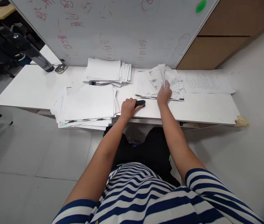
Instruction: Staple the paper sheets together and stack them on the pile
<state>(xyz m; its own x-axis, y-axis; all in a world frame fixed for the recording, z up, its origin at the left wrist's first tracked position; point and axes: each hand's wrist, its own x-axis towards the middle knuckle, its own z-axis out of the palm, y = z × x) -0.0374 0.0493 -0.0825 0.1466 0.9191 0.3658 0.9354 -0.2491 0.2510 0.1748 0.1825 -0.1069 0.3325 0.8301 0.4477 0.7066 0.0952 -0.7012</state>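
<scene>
My left hand [128, 109] is closed around a black stapler [140, 103] that lies low over the front part of the white table. To its right, my right hand [164, 93] pinches printed paper sheets [156, 77], which rise at an angle above a messy paper pile [143, 88]. The thumb and fingertips of that hand are partly covered by the paper. Left of my left hand lies a large stack of white paper [87, 102], overhanging the table's front edge. Behind it is another paper stack [103, 70].
A whiteboard [122, 31] with red writing stands along the back of the table [204, 107]. A dark bottle [38, 59] and a computer mouse [60, 68] are at the far left. A long printed sheet [206, 81] lies at the right, near the wall.
</scene>
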